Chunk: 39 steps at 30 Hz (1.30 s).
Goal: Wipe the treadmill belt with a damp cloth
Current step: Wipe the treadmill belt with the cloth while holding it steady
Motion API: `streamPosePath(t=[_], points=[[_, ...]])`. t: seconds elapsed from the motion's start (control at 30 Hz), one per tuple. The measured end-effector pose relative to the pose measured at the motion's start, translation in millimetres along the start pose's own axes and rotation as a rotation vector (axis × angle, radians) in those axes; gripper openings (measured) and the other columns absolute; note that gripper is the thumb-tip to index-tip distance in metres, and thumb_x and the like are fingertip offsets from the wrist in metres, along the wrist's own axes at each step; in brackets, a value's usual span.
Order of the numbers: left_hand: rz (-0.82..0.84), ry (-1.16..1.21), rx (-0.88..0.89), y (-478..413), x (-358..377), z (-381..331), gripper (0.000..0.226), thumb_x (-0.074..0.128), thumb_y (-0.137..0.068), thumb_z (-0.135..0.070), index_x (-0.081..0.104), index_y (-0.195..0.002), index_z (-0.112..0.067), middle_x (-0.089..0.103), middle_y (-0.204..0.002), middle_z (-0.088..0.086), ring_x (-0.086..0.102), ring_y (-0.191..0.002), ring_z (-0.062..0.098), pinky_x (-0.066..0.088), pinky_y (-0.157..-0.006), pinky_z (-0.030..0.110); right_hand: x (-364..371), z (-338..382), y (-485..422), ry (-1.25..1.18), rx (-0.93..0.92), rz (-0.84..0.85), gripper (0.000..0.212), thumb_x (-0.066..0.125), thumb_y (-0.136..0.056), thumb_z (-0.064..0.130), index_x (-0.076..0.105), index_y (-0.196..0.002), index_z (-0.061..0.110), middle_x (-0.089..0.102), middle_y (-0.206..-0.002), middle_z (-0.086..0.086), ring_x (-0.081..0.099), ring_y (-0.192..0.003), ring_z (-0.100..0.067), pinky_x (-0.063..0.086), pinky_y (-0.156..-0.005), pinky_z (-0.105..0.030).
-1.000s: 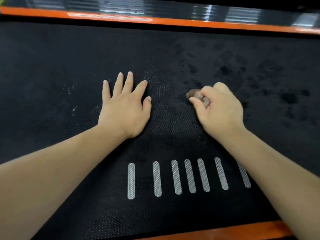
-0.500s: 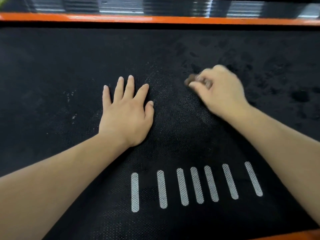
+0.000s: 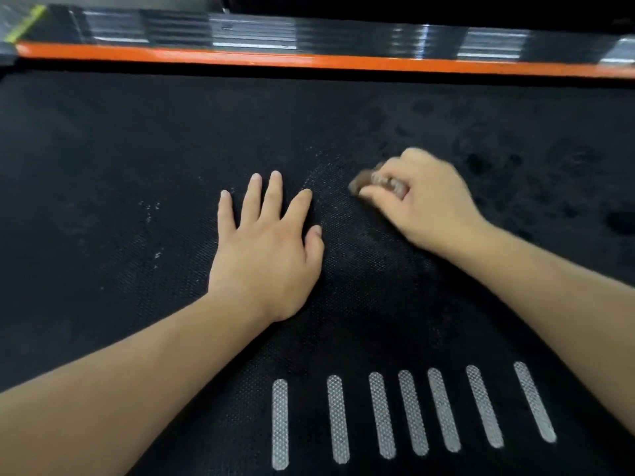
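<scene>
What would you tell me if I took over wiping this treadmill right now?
Left hand: flat on the belt, fingers spread, holding nothing.
Right hand: grips the small brown cloth against the belt, just right of the left hand; it is blurred.
Done, it seems: dark damp patches on the belt's right side.
To do: white specks left of the left hand; the part by the stripes looks dry.

Along the far side runs an orange trim strip [image 3: 309,60]. Just beyond it, a glossy black ribbed side rail [image 3: 343,32] catches the light, with a yellow-green tag [image 3: 25,24] at its left end.
</scene>
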<state>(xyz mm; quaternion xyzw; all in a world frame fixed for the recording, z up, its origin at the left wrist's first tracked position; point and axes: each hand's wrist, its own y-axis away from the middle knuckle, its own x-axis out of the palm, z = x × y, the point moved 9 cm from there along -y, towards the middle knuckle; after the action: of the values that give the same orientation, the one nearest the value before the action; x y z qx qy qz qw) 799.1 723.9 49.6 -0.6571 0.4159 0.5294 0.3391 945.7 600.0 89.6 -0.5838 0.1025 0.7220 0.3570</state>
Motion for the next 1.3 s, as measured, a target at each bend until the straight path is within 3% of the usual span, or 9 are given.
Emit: streamPosePath(t=[0.1, 0.27, 0.4, 0.53, 0.67, 0.83, 0.97, 1.13, 1.3], points=[[-0.010, 0.000, -0.004, 1, -1, 1, 0.065, 0.010, -0.097, -0.054, 0.018, -0.158, -0.034, 0.005, -0.171, 0.005, -0.005, -0.157, 0.025, -0.004, -0.125, 0.056, -24, -58, -32, 0.052, 0.366, -0.197, 0.032, 0.061, -0.088, 0.051, 0.066, -0.089, 0.020, 0.057, -0.091, -0.005, 0.060, -0.089, -0.031, 0.037, -0.067, -0.031], [-0.012, -0.004, 0.000, 1, -1, 0, 0.065, 0.010, -0.097, -0.054, 0.018, -0.158, -0.033, 0.006, -0.171, 0.006, -0.005, -0.157, 0.026, -0.003, -0.125, 0.056, 12, 13, -16, -0.034, -0.059, 0.027, 0.026, 0.064, -0.090, 0.048, 0.068, -0.090, 0.022, 0.047, -0.084, 0.003, 0.053, -0.079, -0.022, 0.039, -0.065, -0.033], [-0.019, -0.007, 0.006, -1, -2, 0, 0.064, 0.010, -0.098, -0.054, 0.018, -0.158, -0.033, 0.006, -0.171, 0.006, -0.005, -0.157, 0.026, -0.003, -0.125, 0.056, -11, -45, -63, 0.068, 0.274, -0.148, 0.030, 0.060, -0.090, 0.049, 0.067, -0.094, 0.021, 0.054, -0.095, -0.007, 0.059, -0.094, -0.033, 0.041, -0.074, -0.035], [-0.019, -0.015, 0.005, 0, -2, 0, 0.064, 0.011, -0.098, -0.054, 0.018, -0.158, -0.033, 0.007, -0.171, 0.007, -0.004, -0.157, 0.027, -0.002, -0.125, 0.057, 21, 17, -49, -0.053, -0.070, 0.006, 0.024, 0.065, -0.089, 0.044, 0.069, -0.089, 0.020, 0.047, -0.083, 0.000, 0.051, -0.076, -0.023, 0.035, -0.065, -0.031], [-0.016, -0.015, 0.010, 1, -1, 0, 0.064, 0.011, -0.098, -0.054, 0.018, -0.158, -0.032, 0.006, -0.171, 0.007, -0.005, -0.157, 0.027, -0.002, -0.125, 0.057, -7, -53, -90, 0.021, 0.298, -0.162, 0.029, 0.062, -0.091, 0.046, 0.070, -0.096, 0.019, 0.055, -0.095, -0.007, 0.059, -0.093, -0.030, 0.038, -0.072, -0.032], [-0.012, -0.021, 0.018, 1, 0, -1, 0.064, 0.010, -0.099, -0.054, 0.018, -0.158, -0.032, 0.007, -0.171, 0.007, -0.004, -0.157, 0.028, -0.001, -0.125, 0.057, 31, 19, -77, -0.030, -0.058, -0.002, 0.027, 0.063, -0.090, 0.047, 0.069, -0.093, 0.020, 0.049, -0.088, 0.000, 0.047, -0.080, -0.018, 0.037, -0.068, -0.031], [-0.019, -0.031, 0.017, 1, -1, 0, 0.065, 0.009, -0.098, -0.054, 0.018, -0.159, -0.031, 0.007, -0.171, 0.008, -0.004, -0.157, 0.028, -0.001, -0.125, 0.057, -1, -69, -129, 0.033, 0.352, -0.166, 0.030, 0.059, -0.089, 0.049, 0.069, -0.099, 0.023, 0.064, -0.105, -0.007, 0.062, -0.098, -0.028, 0.044, -0.078, -0.034], [-0.012, -0.032, 0.017, 0, 0, -1, 0.065, 0.008, -0.098, -0.054, 0.018, -0.159, -0.031, 0.006, -0.171, 0.007, -0.004, -0.157, 0.027, 0.000, -0.125, 0.058, 35, -12, -129, -0.047, 0.082, -0.031, 0.027, 0.064, -0.090, 0.046, 0.069, -0.097, 0.020, 0.056, -0.094, -0.003, 0.052, -0.085, -0.022, 0.035, -0.070, -0.030], [-0.027, -0.032, 0.023, 1, 0, -1, 0.063, 0.012, -0.100, -0.053, 0.023, -0.157, -0.031, 0.011, -0.170, 0.007, 0.000, -0.158, 0.027, 0.002, -0.125, 0.058, 12, -62, -161, 0.032, 0.363, -0.172, 0.023, 0.062, -0.090, 0.042, 0.068, -0.094, 0.020, 0.063, -0.099, -0.005, 0.061, -0.097, -0.028, 0.041, -0.073, -0.031]])
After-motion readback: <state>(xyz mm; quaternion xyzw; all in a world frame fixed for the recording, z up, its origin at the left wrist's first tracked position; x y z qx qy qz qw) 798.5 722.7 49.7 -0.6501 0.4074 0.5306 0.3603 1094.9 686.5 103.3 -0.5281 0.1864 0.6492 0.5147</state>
